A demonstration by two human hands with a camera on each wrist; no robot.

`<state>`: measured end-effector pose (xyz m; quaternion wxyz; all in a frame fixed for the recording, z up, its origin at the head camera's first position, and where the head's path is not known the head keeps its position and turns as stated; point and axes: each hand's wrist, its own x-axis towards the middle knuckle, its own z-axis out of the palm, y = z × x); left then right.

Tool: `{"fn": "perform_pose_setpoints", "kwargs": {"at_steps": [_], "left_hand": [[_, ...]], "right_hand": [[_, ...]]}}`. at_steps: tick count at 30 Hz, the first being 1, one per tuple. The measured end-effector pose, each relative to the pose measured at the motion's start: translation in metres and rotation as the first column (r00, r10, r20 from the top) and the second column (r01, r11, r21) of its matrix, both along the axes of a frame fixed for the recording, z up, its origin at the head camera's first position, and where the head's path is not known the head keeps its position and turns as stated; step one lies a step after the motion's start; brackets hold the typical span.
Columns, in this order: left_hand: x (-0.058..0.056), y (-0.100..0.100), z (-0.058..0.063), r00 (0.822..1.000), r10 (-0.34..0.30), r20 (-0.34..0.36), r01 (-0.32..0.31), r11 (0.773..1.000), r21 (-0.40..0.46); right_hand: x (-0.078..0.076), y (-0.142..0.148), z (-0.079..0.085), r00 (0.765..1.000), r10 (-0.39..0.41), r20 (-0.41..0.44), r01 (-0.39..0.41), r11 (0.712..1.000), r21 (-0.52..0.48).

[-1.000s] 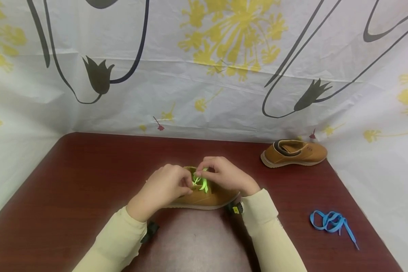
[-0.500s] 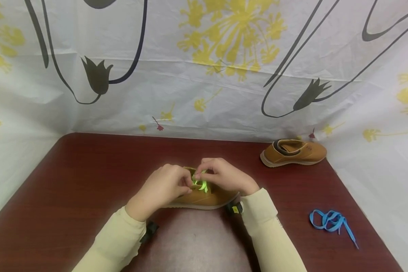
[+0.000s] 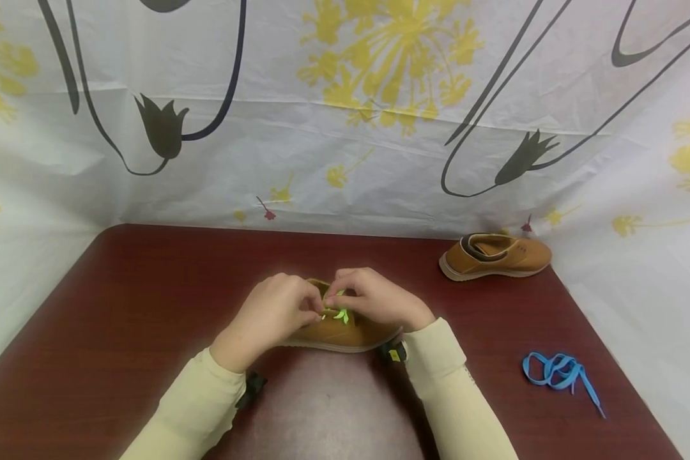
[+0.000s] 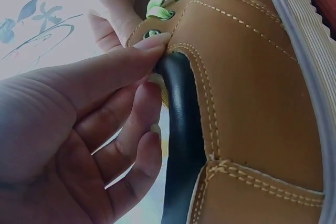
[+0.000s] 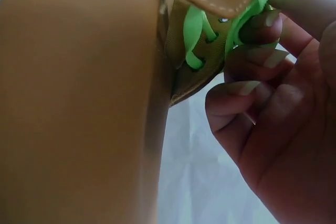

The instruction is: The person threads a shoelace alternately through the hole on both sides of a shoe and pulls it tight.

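From my head feed I see the brown shoe [image 3: 336,335] at the middle of the table [image 3: 121,326], toe toward 3 o'clock, its heel end hidden behind the left hand [image 3: 276,313]. That hand pinches the shoe's opening edge beside the last eyelet; its wrist view shows the thumb on top, but I can't make out the forefinger's tip. The right hand [image 3: 379,299] grips the green lace [image 5: 193,30] in bent fingers, and I can't see the lace's end. The shoe's side runs out of both wrist frames. Both sleeves leave my head view at the bottom, toward 7 and 5 o'clock. My widest stretch of tabletop lies from 8 to 10 o'clock; patterned cloth [image 3: 236,140] bounds it at 12. A second shoe [image 3: 526,257] at 2 o'clock reaches the right edge, and a blue lace [image 3: 552,369] lies between 3 and 4.
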<state>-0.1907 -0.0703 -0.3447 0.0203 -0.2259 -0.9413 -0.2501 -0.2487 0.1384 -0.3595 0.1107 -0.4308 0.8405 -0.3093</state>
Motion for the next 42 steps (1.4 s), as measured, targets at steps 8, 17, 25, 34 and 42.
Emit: {"fn": "perform_pose_setpoints", "kwargs": {"at_steps": [8, 17, 25, 34, 42], "left_hand": [[-0.004, -0.002, -0.002, 0.999, -0.023, -0.027, 0.023, 1.0, 0.015], [-0.009, -0.007, -0.014, 0.891, -0.261, -0.371, 0.263, 0.964, -0.047], [-0.013, -0.007, -0.018, 0.845, -0.281, -0.455, 0.289, 0.956, -0.054], [-0.013, -0.01, -0.012, 0.861, -0.317, -0.398, 0.335, 0.942, -0.024], [-0.008, -0.017, 0.003, 0.942, -0.226, -0.247, 0.25, 0.966, 0.071]], "right_hand": [[0.001, -0.003, 0.0, 1.0, -0.013, -0.002, 0.013, 1.0, 0.022], [0.001, -0.004, 0.001, 0.999, -0.033, 0.026, 0.032, 0.999, 0.026], [0.0, -0.004, 0.001, 0.996, -0.091, 0.008, 0.091, 0.996, 0.002], [-0.001, 0.0, 0.005, 0.994, -0.111, -0.004, 0.111, 0.992, -0.055], [-0.007, 0.013, 0.002, 0.957, -0.29, 0.008, 0.288, 0.948, -0.136]]}}
